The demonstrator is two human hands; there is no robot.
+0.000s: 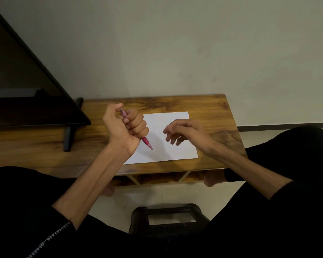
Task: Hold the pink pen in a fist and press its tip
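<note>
— Surface and room?
— Wooden counter (175, 103) against a plain wall; dark screen (22, 86) at left.
— Count?
— One white sheet (168, 125), one pink pen (146, 142).
— Hands?
— My left hand (127, 125) fists round the pen, tip down over the sheet. My right hand (185, 132) hovers above the sheet, fingers loose, holding nothing.

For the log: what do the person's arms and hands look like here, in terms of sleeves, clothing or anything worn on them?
Both forearms are bare from wrist to near the elbow. The left sleeve is black, pushed up, with a line of white zigzag stitching along it. The right sleeve is black too, plain as far as can be seen. No rings, watch, bracelet or gloves show on the left hand or right hand.
</note>
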